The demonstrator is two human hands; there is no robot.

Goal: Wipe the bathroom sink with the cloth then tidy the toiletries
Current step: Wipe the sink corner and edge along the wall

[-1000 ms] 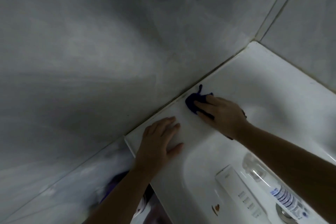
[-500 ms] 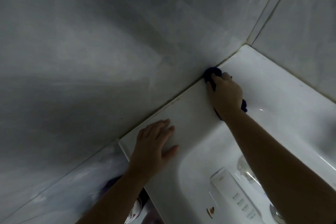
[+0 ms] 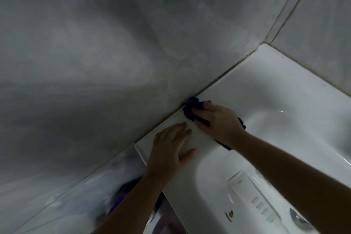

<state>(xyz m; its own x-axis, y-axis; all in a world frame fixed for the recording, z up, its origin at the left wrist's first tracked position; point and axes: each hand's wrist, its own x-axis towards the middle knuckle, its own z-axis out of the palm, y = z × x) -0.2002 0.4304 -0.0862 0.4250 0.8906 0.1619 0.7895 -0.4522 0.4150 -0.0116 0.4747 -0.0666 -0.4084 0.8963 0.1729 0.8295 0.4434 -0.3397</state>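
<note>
The white sink (image 3: 266,89) fills the lower right, its left rim running along the grey wall. My right hand (image 3: 218,121) presses a dark blue cloth (image 3: 190,110) flat on that rim, right against the wall seam. My left hand (image 3: 169,150) lies flat on the rim's near corner, fingers spread, holding nothing. A white tube (image 3: 252,201) lies inside the basin, partly under my right forearm. The metal drain (image 3: 300,218) shows at the bottom right.
Grey marbled wall tiles (image 3: 95,62) rise to the left and behind the sink, meeting in a corner at the top right. Below the sink's left edge is a blurred purple object (image 3: 123,194). A small brown mark (image 3: 230,213) sits in the basin.
My right hand has slid the cloth back along the rim toward me, away from the far corner, ending close to my left hand. The left hand stayed flat on the rim.
</note>
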